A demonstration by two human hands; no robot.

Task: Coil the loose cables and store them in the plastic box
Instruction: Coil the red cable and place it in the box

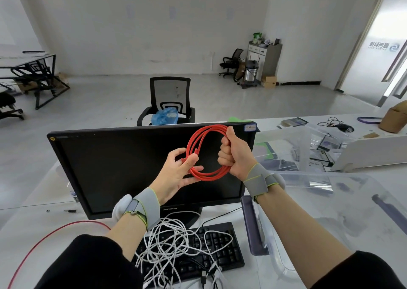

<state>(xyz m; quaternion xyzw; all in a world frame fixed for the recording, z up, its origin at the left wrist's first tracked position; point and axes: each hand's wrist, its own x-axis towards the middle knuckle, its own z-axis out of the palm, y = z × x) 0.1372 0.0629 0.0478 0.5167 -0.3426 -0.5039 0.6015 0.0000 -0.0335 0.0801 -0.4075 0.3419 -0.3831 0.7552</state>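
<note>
A red cable (199,139) is wound into a round coil of several loops, held up in front of the black monitor. My right hand (234,153) grips the coil's right side in a fist. My left hand (176,174) pinches the coil's lower left between thumb and fingers, near a cable end. A tangle of white cables (174,244) lies over the black keyboard (220,251) below. Another thin red cable (48,238) trails across the desk at the left. The clear plastic box (343,203) with a purple handle stands on the desk to the right.
The Lenovo monitor (110,167) stands directly behind the hands. Clear plastic packaging and small boxes (319,148) crowd the desk's far right. A black office chair (169,99) with a blue bag sits beyond the desk.
</note>
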